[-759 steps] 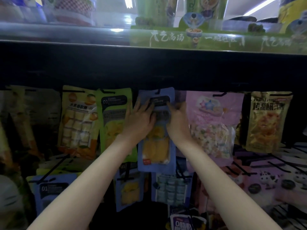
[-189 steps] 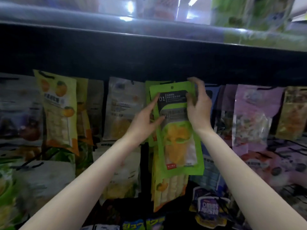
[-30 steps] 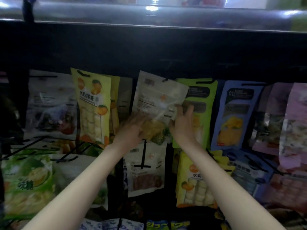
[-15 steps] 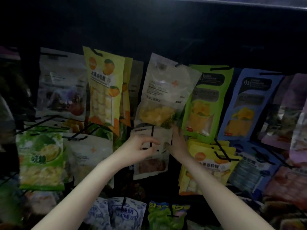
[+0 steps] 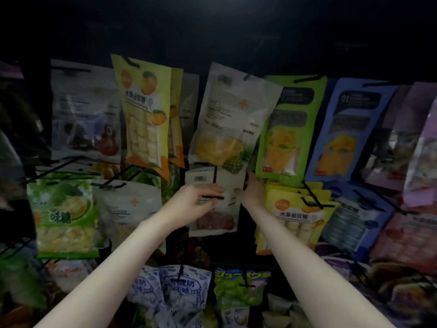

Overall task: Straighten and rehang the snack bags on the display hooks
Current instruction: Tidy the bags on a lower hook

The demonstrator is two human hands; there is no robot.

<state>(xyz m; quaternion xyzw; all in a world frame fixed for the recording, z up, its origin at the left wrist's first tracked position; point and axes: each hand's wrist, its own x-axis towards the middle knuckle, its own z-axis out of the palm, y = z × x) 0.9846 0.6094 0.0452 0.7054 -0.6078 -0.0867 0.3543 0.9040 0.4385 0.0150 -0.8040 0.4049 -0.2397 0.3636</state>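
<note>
Dim snack display, left hand (image 5: 194,202) and right hand (image 5: 251,192) gripping opposite edges of white bag (image 5: 214,209) on black hook (image 5: 214,185), tilted pineapple bag (image 5: 229,121) directly above, green bag (image 5: 286,131) beside it

A: Colours around the white pineapple bag (image 5: 233,119)?

B: It's translucent white, yellow fruit print, small orange star. Left of it: yellow bag (image 5: 144,110) with orange fruit print, pale rolls. Right: lime-green bag (image 5: 289,129), dark label, yellow-orange contents; further right, blue bag (image 5: 346,131), same layout.

A: Below it?

B: White bag (image 5: 217,202), barcode on top, reddish-brown contents. Black hooks (image 5: 214,176).
</note>
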